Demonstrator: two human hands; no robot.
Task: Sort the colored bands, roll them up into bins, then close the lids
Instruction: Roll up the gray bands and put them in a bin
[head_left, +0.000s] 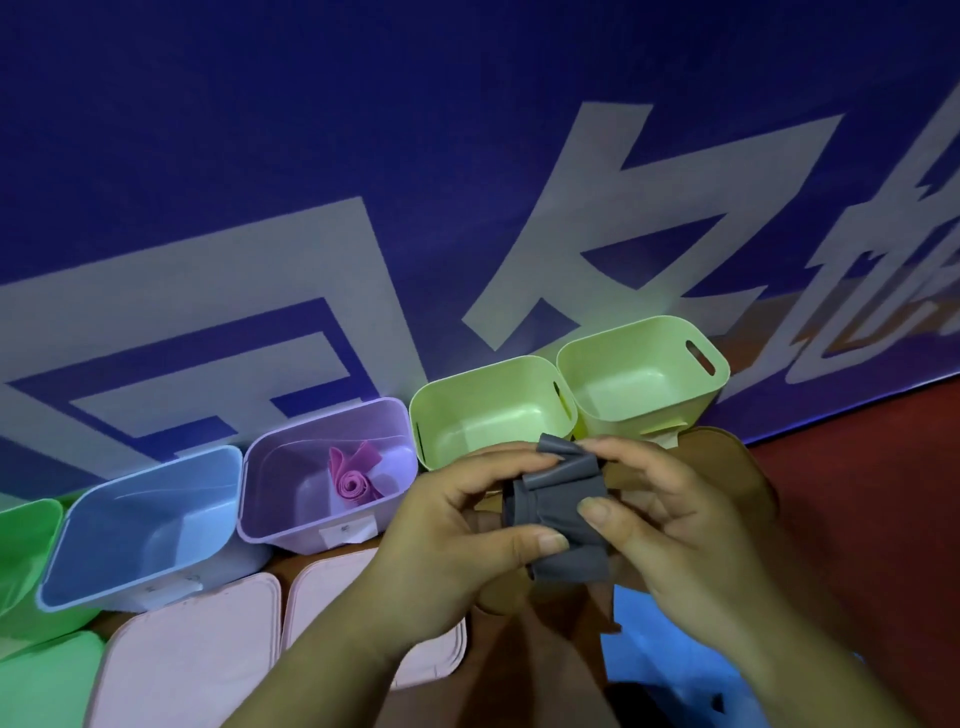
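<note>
I see the grey band (561, 519) held up between both hands, just in front of the two yellow-green bins (493, 410), both bare inside. It is matte and creased, bunched into loose folds, with one end poking up at the top. The left hand (447, 540) grips its left side, fingers (540, 543) curled narrowly round it. The right hand (675, 530) pinches the right side between thumb and fingertips. Below them I make out a brown tabletop (550, 639). To the left stands a purple bin (311, 540) with a rolled pink band (353, 483) inside, then a blue bin (130, 587) and a green bin (26, 545) at the edge. Pink lids (192, 665) and a green lid (47, 680) lie flat in front of them. Behind the row hangs a blue banner (311, 156) with large white characters.
</note>
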